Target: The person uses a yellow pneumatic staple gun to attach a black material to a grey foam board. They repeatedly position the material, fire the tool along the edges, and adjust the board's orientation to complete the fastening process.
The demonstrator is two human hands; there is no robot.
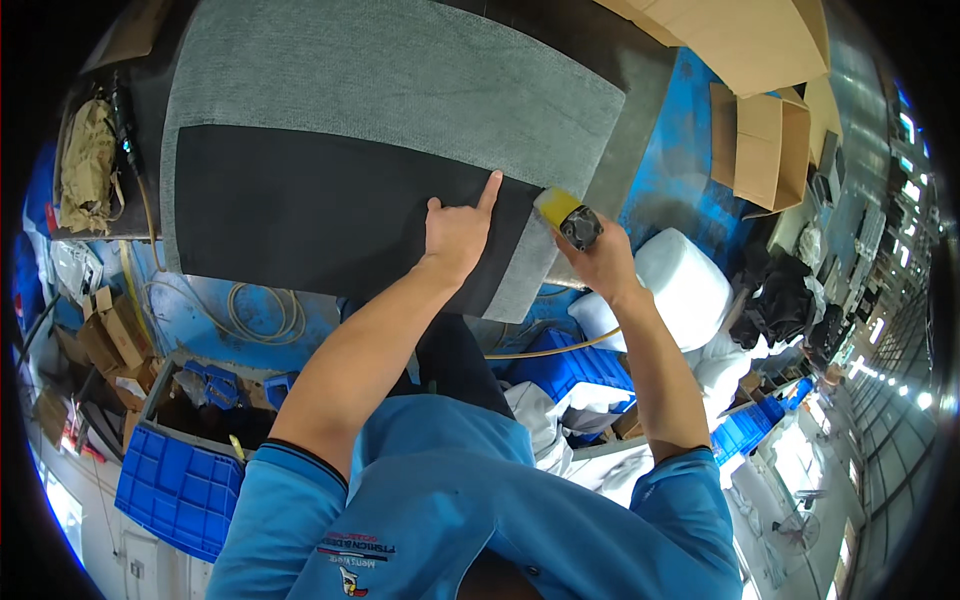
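Observation:
My left hand (458,232) lies on a black sheet (300,205). Its index finger points out to the sheet's far edge and the thumb is spread; the other fingers look folded under. The black sheet covers the near part of a grey fabric-covered panel (400,80). My right hand (605,262) grips a yellow and black air staple gun (568,216) over the panel's right side, just past the sheet's right end. The gun's nose is hidden beneath its body, so contact with the panel cannot be seen.
A hose (560,350) runs below my right forearm. Cardboard boxes (770,150) stand at the far right, near a white roll (685,290). A tan bundle (88,165) and a dark tool (124,125) lie left. Blue crates (185,490) and a coiled hose (265,312) sit below the panel.

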